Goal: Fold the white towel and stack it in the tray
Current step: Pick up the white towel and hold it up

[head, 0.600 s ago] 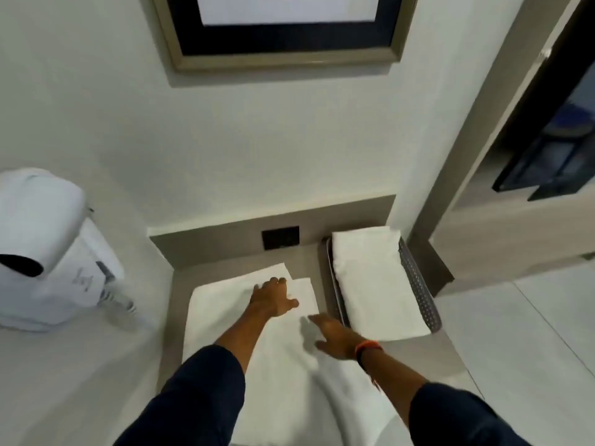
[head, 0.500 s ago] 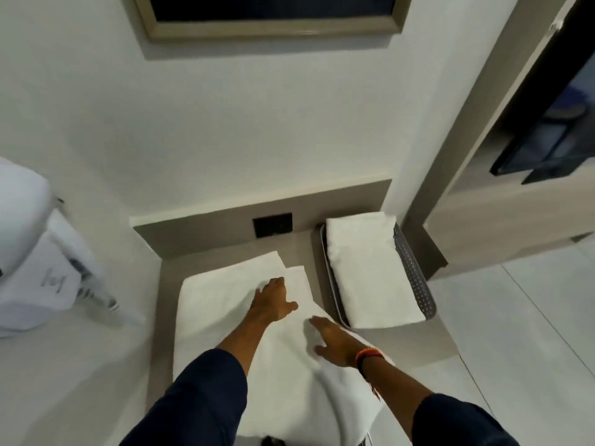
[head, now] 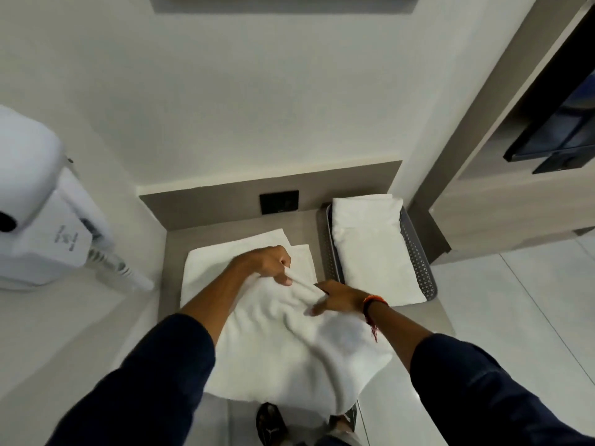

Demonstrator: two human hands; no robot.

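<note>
A white towel (head: 283,346) lies spread over the grey counter, its near end hanging over the front edge. My left hand (head: 270,263) pinches a ridge of the cloth near the towel's far right part. My right hand (head: 338,297) grips the same bunched ridge just to the right, fingers partly hidden in the folds. A grey perforated tray (head: 418,265) stands at the counter's right side with a folded white towel (head: 370,246) in it, an arm's width right of my hands.
A white wall-mounted hair dryer (head: 35,204) with a coiled cord hangs at the left. A black wall socket (head: 279,201) sits in the grey back panel. Pale floor tiles (head: 515,317) lie at the right. A dark shoe (head: 270,423) shows below the counter's edge.
Both hands lay flat on the towel before; now they have closed on the cloth and pulled it up into a creased ridge between them. The camera has tilted down.
</note>
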